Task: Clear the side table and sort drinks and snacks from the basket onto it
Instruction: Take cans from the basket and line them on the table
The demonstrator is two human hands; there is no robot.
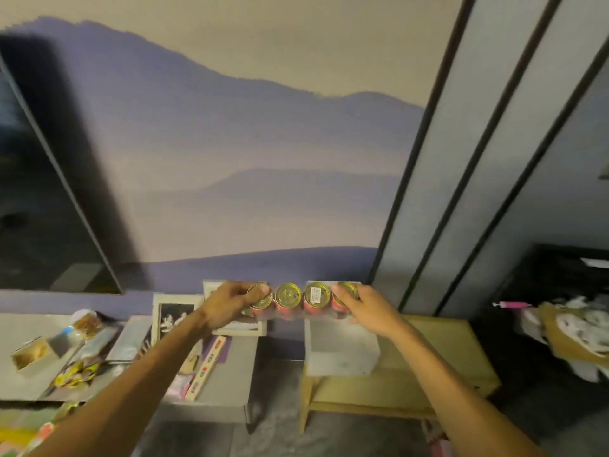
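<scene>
A shrink-wrapped row of several red cans with gold lids (302,300) hangs in the air in front of the wall. My left hand (230,306) grips its left end, fingers curled round the end can. My right hand (365,311) grips the right end the same way. Below the pack stands the light wooden side table (438,354) with a grey box (341,349) on its left part. No basket can be made out.
A grey low unit (227,384) at the left carries a framed photo (174,316), a long snack box (209,367), bottles and packets (77,374). A dark screen (39,199) leans at far left. A black shelf with papers (573,328) stands right of the table.
</scene>
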